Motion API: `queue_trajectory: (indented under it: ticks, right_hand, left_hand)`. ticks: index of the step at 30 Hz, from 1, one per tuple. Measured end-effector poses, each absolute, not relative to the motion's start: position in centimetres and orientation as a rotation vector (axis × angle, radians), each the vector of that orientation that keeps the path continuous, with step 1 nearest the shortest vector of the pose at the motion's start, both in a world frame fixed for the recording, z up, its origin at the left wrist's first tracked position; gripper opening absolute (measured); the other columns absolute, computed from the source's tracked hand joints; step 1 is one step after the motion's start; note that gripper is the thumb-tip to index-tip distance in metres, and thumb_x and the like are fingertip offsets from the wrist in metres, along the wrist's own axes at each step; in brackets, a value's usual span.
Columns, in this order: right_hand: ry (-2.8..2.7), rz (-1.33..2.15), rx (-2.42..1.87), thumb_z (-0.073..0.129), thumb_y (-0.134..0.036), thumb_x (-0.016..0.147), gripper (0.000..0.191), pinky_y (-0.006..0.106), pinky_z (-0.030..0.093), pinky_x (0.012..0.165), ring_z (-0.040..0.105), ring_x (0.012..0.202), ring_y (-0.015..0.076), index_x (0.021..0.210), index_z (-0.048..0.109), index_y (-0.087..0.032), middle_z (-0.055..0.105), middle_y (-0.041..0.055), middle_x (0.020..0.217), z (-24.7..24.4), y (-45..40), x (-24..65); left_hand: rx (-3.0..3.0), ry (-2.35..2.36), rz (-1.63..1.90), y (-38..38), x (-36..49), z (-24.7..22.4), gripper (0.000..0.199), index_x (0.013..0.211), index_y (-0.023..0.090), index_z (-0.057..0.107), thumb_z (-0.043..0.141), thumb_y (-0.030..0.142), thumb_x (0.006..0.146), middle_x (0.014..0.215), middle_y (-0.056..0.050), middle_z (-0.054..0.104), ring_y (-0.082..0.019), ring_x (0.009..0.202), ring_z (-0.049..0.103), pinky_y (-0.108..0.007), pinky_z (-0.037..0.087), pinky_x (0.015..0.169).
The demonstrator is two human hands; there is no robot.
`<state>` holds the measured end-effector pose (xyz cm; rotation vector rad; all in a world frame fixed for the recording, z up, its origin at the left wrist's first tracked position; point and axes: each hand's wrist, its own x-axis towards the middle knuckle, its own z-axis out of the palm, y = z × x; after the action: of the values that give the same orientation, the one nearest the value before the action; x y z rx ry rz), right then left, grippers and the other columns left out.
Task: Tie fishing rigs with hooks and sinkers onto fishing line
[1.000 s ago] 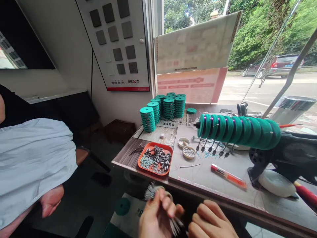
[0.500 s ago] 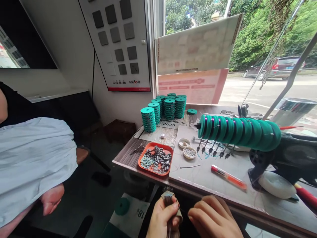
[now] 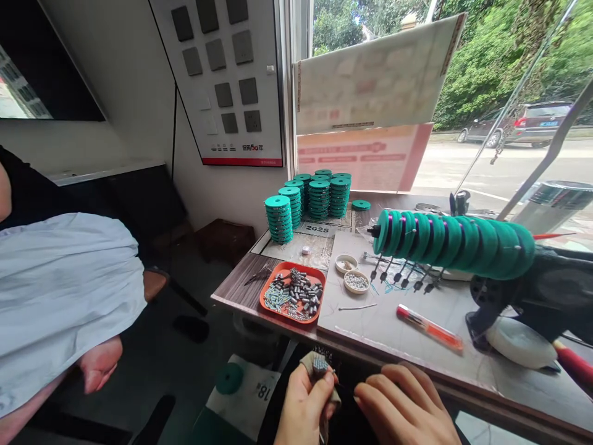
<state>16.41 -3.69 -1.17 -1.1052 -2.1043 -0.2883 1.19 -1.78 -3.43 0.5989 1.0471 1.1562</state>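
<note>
My left hand (image 3: 306, 402) is closed around a bundle of thin metal pieces (image 3: 319, 363) with a tan cloth (image 3: 308, 361) wrapped about it. Small dark ends fan out from the bundle's top. Just to the right is my right hand (image 3: 403, 402), fingers curled and their tips close together; what they pinch, if anything, is too small to make out. Both hands are in front of the table edge, over my dark lap. Beyond them an orange tray (image 3: 319, 314) holds metal cylinders, small springs or swivels and pale green pieces.
Stacks of green foam discs (image 3: 319, 198) stand at the back. A rod of green spools (image 3: 454, 244) sits on a black stand at right. Two small bowls (image 3: 356, 282), an orange-handled cutter (image 3: 430, 329) and a pen-like rod (image 3: 357, 306) lie between. Another person's hand (image 3: 102, 364) shows at left.
The bundle in my left hand has tipped, its ends now facing more toward me. My right hand stays beside it, shifted slightly right. The view has moved a little.
</note>
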Motion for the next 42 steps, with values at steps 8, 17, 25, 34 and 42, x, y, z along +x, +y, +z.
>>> queue_trajectory:
  ticks: [8, 17, 25, 34, 42]
  right_hand:
    - [-2.109, -0.306, -1.192, 0.04, -0.012, 0.09, 0.026, 0.031, 0.038, 0.074, 0.055, 0.063, 0.0152, 0.073, 0.055, -0.021, 0.059, -0.002, 0.063, -1.9, -3.6, 16.7]
    - [-2.063, -0.292, -1.122, 0.028, -0.033, 0.098, 0.036, 0.023, 0.043, 0.059, 0.055, 0.058, 0.0127, 0.082, 0.057, -0.018, 0.063, 0.0012, 0.068, 0.3, -2.7, 15.5]
    - [-2.101, -0.299, -0.928, 0.03, -0.014, 0.097, 0.043, 0.022, 0.035, 0.067, 0.039, 0.05, 0.0096, 0.056, 0.042, -0.018, 0.047, -0.005, 0.048, 0.0, -3.2, 14.8]
    - [-2.018, -0.101, -1.041, 0.043, -0.018, 0.093, 0.023, 0.025, 0.037, 0.07, 0.049, 0.063, 0.0134, 0.076, 0.057, -0.021, 0.058, -0.0028, 0.061, -0.4, -3.5, 16.5]
    - [-2.021, -0.106, -1.014, 0.043, -0.017, 0.093, 0.022, 0.025, 0.038, 0.072, 0.05, 0.065, 0.0135, 0.077, 0.058, -0.021, 0.061, -0.0034, 0.063, -0.6, -3.3, 16.2]
  left_hand:
    - [0.829, 1.162, 1.218, -2.0, 0.7, -3.6, 0.029, 0.066, 0.016, 0.067, 0.079, 0.039, 0.055, 0.061, -0.002, 0.063, -0.014, 0.06, 0.054, -0.024, 0.043, 0.061]
    - [0.76, 1.12, 1.071, -2.6, 0.7, -2.4, 0.038, 0.07, 0.016, 0.07, 0.077, 0.05, 0.053, 0.064, -0.002, 0.064, -0.016, 0.065, 0.055, -0.025, 0.043, 0.063]
    - [0.266, 0.711, 1.215, -1.2, 0.6, 1.6, 0.034, 0.058, 0.017, 0.056, 0.083, 0.036, 0.052, 0.048, 0.006, 0.047, -0.007, 0.047, 0.044, -0.022, 0.042, 0.055]
    - [0.533, 1.095, 0.958, -1.2, 0.4, -0.3, 0.054, 0.083, 0.02, 0.047, 0.072, 0.059, 0.054, 0.042, 0.014, 0.035, 0.0, 0.035, 0.017, -0.014, 0.008, 0.036]
    - [0.608, 1.073, 0.899, -1.1, 0.8, -3.0, 0.045, 0.073, 0.019, 0.048, 0.072, 0.053, 0.056, 0.038, 0.013, 0.035, 0.0, 0.031, 0.013, -0.017, 0.004, 0.034]
